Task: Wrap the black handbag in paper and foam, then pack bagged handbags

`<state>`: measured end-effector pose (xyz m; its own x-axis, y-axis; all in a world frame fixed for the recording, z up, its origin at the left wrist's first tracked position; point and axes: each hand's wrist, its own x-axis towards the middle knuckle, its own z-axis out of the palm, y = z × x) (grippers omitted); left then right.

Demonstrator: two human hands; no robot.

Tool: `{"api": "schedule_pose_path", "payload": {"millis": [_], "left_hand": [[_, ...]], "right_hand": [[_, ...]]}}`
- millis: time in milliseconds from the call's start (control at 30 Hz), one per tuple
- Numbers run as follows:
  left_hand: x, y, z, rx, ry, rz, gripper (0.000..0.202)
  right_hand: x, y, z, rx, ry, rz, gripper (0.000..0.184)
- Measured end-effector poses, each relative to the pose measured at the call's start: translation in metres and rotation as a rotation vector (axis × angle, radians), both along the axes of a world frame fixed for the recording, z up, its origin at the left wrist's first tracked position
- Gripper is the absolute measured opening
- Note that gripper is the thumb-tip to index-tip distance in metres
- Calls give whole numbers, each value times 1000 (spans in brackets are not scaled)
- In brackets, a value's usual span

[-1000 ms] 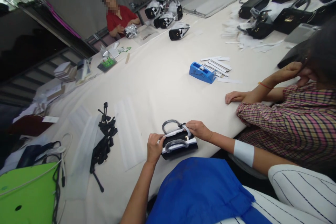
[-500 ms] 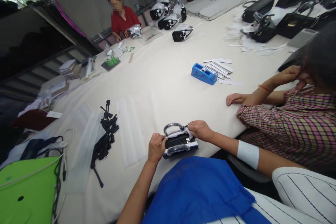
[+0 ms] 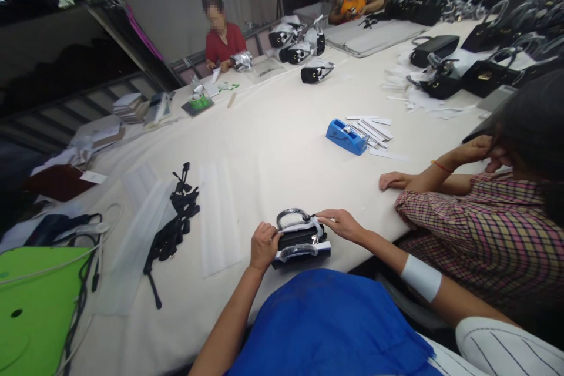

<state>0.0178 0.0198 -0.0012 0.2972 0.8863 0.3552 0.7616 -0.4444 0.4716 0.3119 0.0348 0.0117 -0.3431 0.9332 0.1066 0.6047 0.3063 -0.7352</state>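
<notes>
I see the black handbag (image 3: 296, 239) on the desk (image 3: 273, 150), between both grips: my left grip (image 3: 263, 247) pinches its left end; my right grip (image 3: 341, 224) touches its far right corner, hold unclear.

At the table's (image 3: 268, 158) near edge lies a handbag (image 3: 294, 239), the left hand (image 3: 264, 245) at its left end, the right hand (image 3: 341, 223) at its right. Leftward come a sheet (image 3: 219, 217), then straps (image 3: 178, 229). Farther in stands a tape dispenser (image 3: 346, 137) (strips (image 3: 373, 132) just right of it). Bags (image 3: 488, 76) crowd toward the far right corner; a cluster of bags (image 3: 298, 53) stands near the far edge.
</notes>
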Motion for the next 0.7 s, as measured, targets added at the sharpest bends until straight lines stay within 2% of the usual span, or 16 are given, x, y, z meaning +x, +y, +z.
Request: {"api": "schedule_pose_path", "payload": {"millis": [100,167,233,333,467,533,700], "left_hand": [[0,-3,0,-5,1,3,25],[0,-5,1,3,1,5,25],[-1,-6,2,10,1,6,25],[-2,-9,4,19,6,6,25],[-4,-13,1,40,15,17,25],[-5,-16,-3,52,18,20,24],[-7,-21,-9,83,15,26,25]], "right_hand": [[-3,-14,16,258,47,-180,22],[-14,-23,29,400,45,-144,19],[-29,-29,40,453,-40,-10,21],[-56,-32,45,372,-363,139,23],[-83,-25,43,101,-758,186,21],[-92,-19,44,34,-835,201,23],[-114,-8,50,5,-919,260,22]]}}
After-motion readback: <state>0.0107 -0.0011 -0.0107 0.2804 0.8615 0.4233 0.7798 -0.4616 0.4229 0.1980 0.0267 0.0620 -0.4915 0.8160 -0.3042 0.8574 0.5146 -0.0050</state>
